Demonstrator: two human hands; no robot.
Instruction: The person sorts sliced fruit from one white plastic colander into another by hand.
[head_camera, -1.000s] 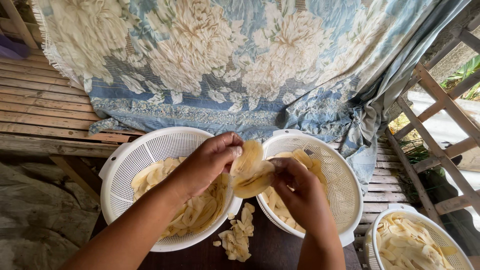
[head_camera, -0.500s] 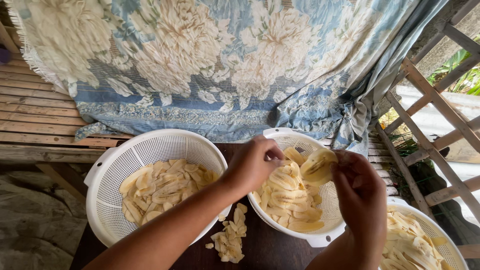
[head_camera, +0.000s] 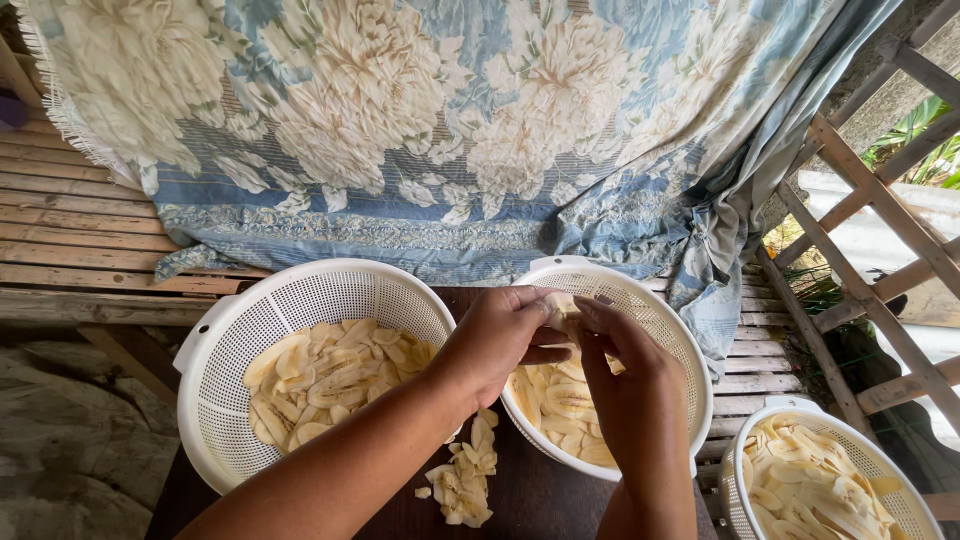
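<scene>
Both hands have drawn together over the middle colander (head_camera: 668, 318), where half a second ago they were apart. Left hand (head_camera: 497, 343) and right hand (head_camera: 622, 372) now pinch one pale slice (head_camera: 566, 312) between their fingertips, above the slices in that colander. More slices fill the left colander (head_camera: 262, 308) and the near-right colander (head_camera: 762, 452). Scraps (head_camera: 463, 477) lie on the dark table (head_camera: 535, 502) between the two nearer colanders.
</scene>
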